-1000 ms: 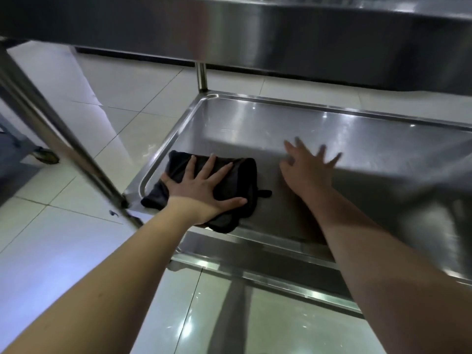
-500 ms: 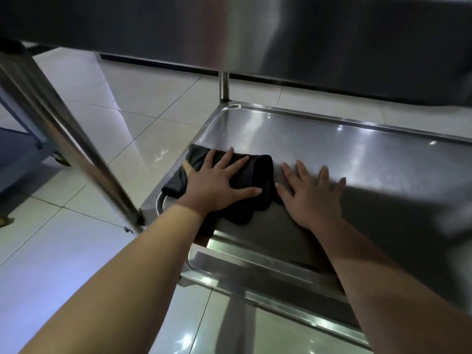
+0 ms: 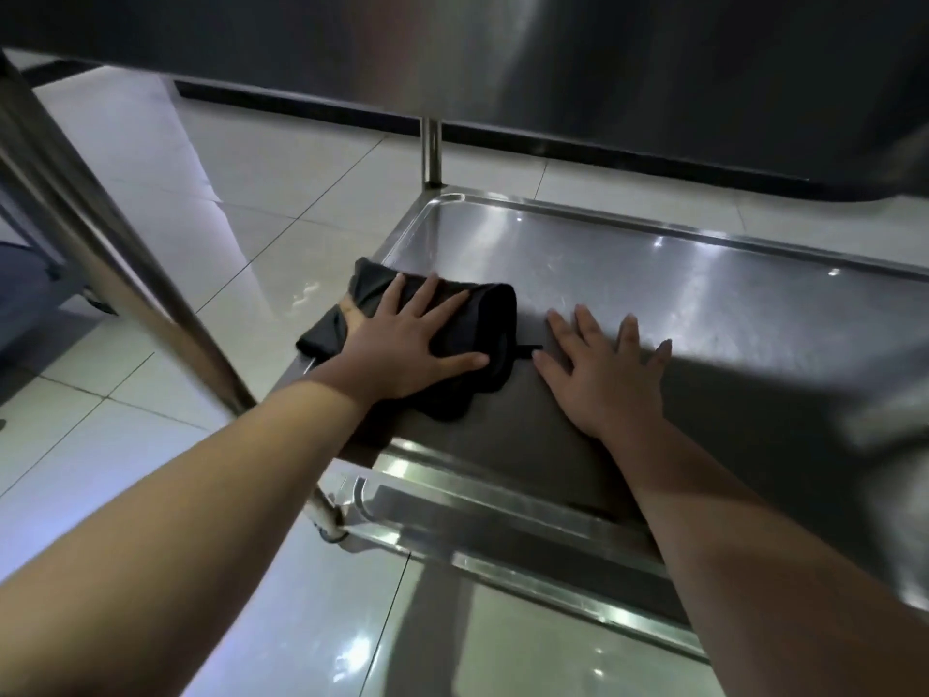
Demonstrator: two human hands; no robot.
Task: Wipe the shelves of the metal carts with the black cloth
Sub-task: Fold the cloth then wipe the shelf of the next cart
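Steel shelf under black cloth, above glossy pale floor tiles

We look down on glossy pale floor tiles, crossed by thin dark grout lines, with bright glints on the near stretch at the bottom. A dark skirting strip runs along the floor's far edge. At the left edge, a blue-grey object stands partly cut off.
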